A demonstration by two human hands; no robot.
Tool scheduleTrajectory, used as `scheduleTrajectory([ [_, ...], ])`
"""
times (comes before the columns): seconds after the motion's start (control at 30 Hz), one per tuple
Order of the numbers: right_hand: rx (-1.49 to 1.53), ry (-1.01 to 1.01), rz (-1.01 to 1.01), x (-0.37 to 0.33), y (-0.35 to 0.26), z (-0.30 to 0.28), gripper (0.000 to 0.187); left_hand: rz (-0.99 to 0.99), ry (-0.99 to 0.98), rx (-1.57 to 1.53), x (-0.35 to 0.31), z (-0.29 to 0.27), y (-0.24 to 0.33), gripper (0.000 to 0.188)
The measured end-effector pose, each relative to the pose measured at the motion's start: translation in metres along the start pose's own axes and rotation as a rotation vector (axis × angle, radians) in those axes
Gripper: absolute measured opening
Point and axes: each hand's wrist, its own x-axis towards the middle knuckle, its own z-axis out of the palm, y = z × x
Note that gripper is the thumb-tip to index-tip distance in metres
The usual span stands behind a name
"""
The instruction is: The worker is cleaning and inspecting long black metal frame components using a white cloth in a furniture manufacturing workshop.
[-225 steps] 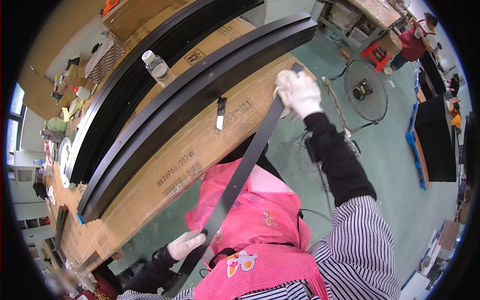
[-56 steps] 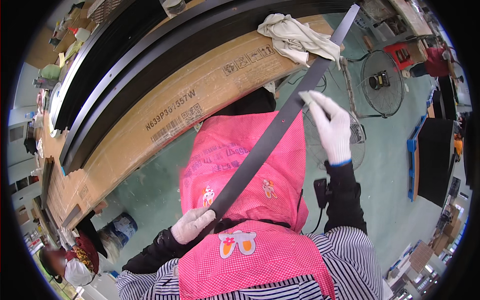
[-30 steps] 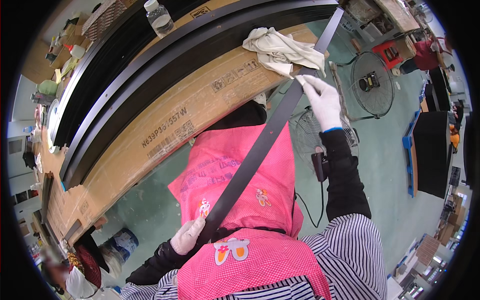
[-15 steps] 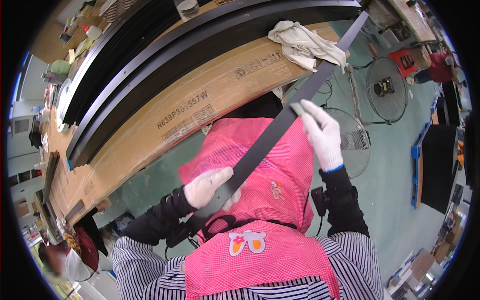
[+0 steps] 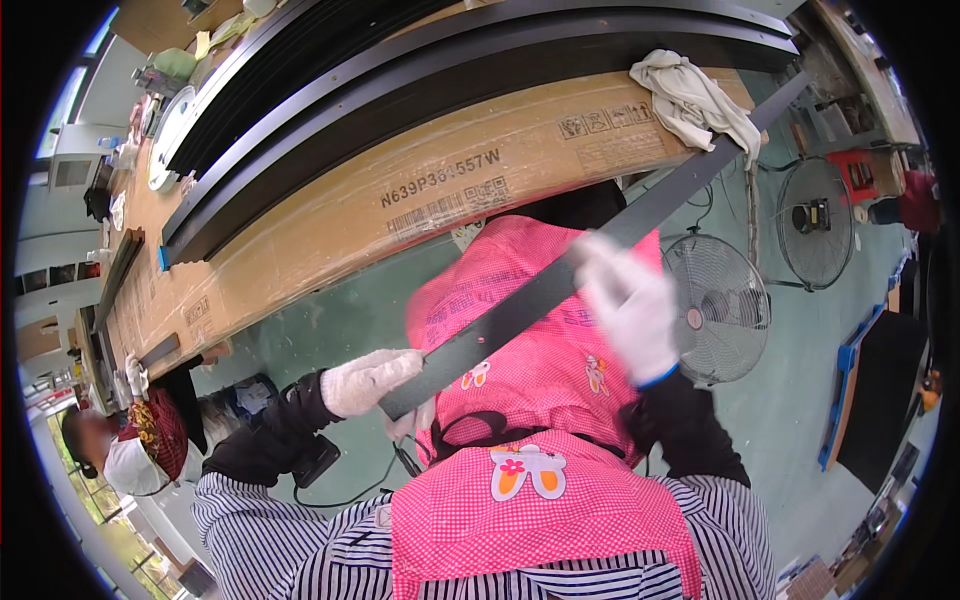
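Observation:
A long flat black strip (image 5: 490, 330) slants across my lap, from the lower left up to the box's right end. My left hand (image 5: 372, 382), in a white glove, is closed around its near end, the thumb side partly hidden beneath. My right hand (image 5: 632, 305), also gloved in white, is at the strip's middle and smeared by motion. Its fingers are bent together at the strip's edge, in the same pinch that held a small grey pad; the pad itself is lost in the blur. A white cloth (image 5: 685, 100) lies on the box, one corner draped over the strip.
A long cardboard box (image 5: 340, 235) lies ahead, with several black profiles (image 5: 450, 75) along it. Right of me stand two floor fans (image 5: 715, 310) (image 5: 815, 220). A black panel on a blue-edged pallet (image 5: 880, 390) is farther right. Another person (image 5: 150, 450) works at the far left.
My right hand has moved down along the strip toward me and blurred. The strip's near end has swung left with my left hand. The whole view has shifted too.

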Motion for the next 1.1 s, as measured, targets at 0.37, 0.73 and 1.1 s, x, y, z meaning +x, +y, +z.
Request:
scheduleTrajectory([
  [0.37, -0.002, 0.084, 0.184, 0.018, 0.007, -0.043, 0.033, 0.118, 0.08, 0.048, 0.017, 0.019, 0.034, 0.081],
  [0.73, 0.053, -0.166, -0.103, -0.03, -0.039, 0.003, 0.022, 0.157, 0.182, 0.082, 0.045, 0.023, 0.023, 0.093],
  [1.1, -0.127, -0.512, -0.499, -0.052, -0.077, 0.028, 0.033, 0.966, 0.473, 0.872, 0.081, -0.006, -0.047, 0.061],
])
